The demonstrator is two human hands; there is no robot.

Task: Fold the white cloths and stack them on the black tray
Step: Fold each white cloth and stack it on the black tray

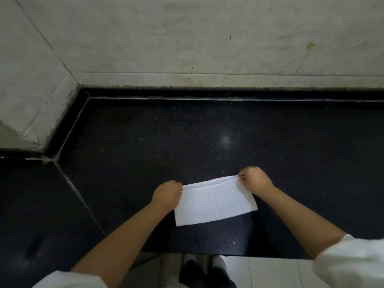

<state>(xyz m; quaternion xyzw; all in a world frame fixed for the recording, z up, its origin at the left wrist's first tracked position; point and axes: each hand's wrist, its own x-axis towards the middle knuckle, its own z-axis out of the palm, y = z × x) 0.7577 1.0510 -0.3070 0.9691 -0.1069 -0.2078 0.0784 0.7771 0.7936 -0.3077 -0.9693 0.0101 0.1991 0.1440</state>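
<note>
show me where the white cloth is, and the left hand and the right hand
white cloth (214, 201), head view, middle of its folded face
left hand (166, 193), head view, back of the hand
right hand (256, 180), head view, back of the hand

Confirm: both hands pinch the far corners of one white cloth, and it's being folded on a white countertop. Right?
Not quite. The head view shows the countertop is black and speckled, not white; only the wall behind it is pale. The rest holds: the left hand and right hand each pinch a far corner of the one white cloth, which is already doubled over.
</note>
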